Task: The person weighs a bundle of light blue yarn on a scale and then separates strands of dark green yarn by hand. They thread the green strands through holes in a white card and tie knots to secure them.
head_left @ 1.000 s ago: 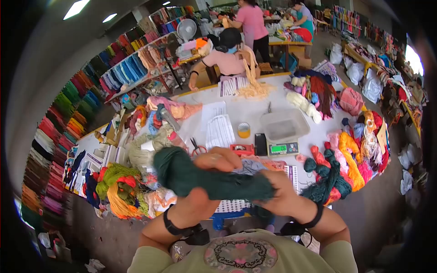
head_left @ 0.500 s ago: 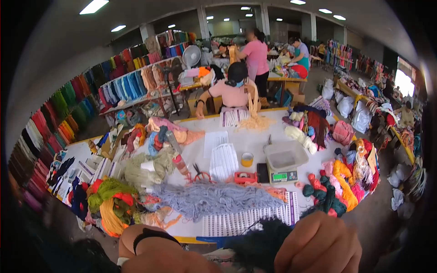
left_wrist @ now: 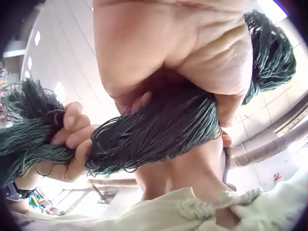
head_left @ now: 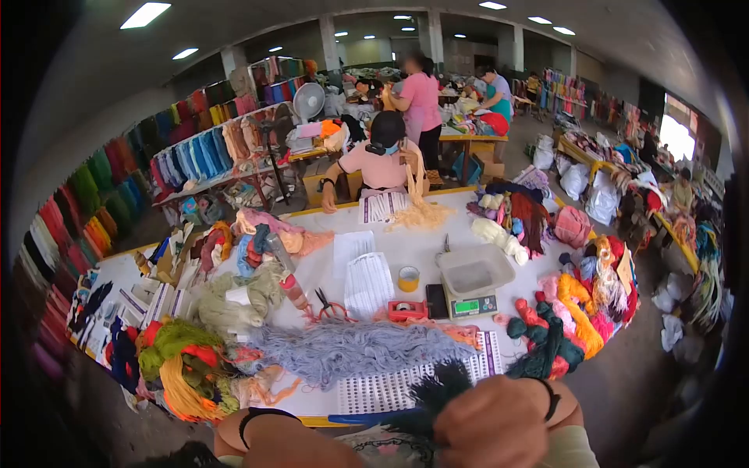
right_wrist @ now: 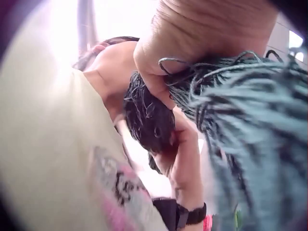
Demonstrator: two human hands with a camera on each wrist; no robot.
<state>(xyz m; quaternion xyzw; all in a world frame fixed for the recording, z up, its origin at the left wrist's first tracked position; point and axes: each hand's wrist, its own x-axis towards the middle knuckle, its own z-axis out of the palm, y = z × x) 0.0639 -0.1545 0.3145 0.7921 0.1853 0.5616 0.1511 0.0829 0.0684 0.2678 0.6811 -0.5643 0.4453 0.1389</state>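
A dark green hank of yarn [left_wrist: 154, 130] is held up close to the person's chest. My left hand [left_wrist: 173, 48] grips it round the middle, palm large in the left wrist view. In the head view that hand shows only partly at the bottom edge. My right hand [head_left: 491, 421] holds the hank's other stretch, with frayed green ends [head_left: 441, 386] sticking out beside it. Strands hang loose below the right hand in the right wrist view. In front lies a spread grey-blue hank [head_left: 359, 351] over a printed dotted sheet [head_left: 390, 390].
On the white table [head_left: 312, 304] are red-handled scissors [head_left: 331, 306], a tape roll [head_left: 408, 277], a scale [head_left: 472, 304] with a plastic tub [head_left: 477, 269], and a bottle [head_left: 289, 285]. Colourful yarn heaps [head_left: 187, 359] fill both sides. A seated person [head_left: 382, 160] works across the table.
The green hank was stretched over the table between both hands; it has come in and up toward the chest. The view has tilted upward, uncovering the grey-blue hank. The right hand has shifted slightly left.
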